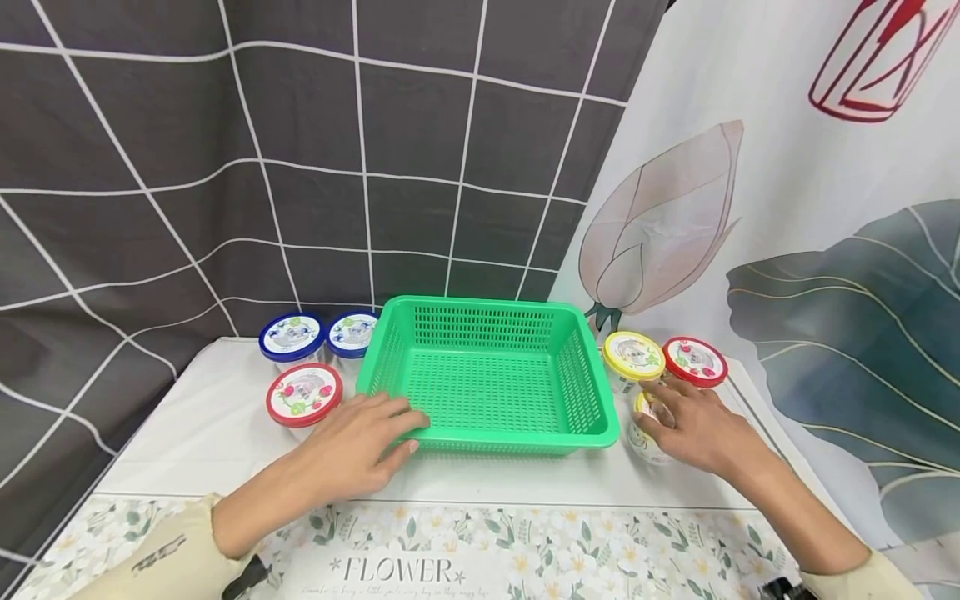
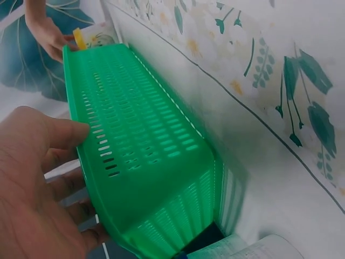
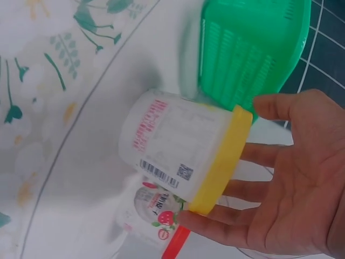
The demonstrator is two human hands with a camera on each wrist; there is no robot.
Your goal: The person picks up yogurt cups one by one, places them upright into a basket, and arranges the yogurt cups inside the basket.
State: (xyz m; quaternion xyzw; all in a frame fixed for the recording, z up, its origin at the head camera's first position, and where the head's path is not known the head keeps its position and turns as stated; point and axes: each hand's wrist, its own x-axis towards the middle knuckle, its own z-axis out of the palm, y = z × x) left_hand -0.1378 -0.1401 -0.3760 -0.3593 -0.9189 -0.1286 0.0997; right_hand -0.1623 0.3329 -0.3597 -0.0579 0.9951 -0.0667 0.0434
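Observation:
A green plastic basket [image 1: 487,437] stands in the middle of the table. My left hand [image 1: 367,437] holds its near left corner, fingers over the rim and thumb outside; the left wrist view shows the thumb [image 2: 75,132] at the rim. My right hand [image 1: 697,425] is over a yellow-lidded tub [image 1: 647,442] right of the basket, hiding part of its lid. In the right wrist view, its spread fingers and thumb span the yellow lid [image 3: 223,162]. Behind that tub stand another yellow-lidded tub [image 1: 633,357] and a red-lidded tub [image 1: 696,360].
Left of the basket are two blue-lidded tubs [image 1: 292,336] and a red-lidded tub [image 1: 303,393]. A floral cloth [image 1: 555,542] lies along the near side of the white table. Behind hang a dark checked curtain [image 1: 300,167] and a white leaf-patterned curtain [image 1: 675,208].

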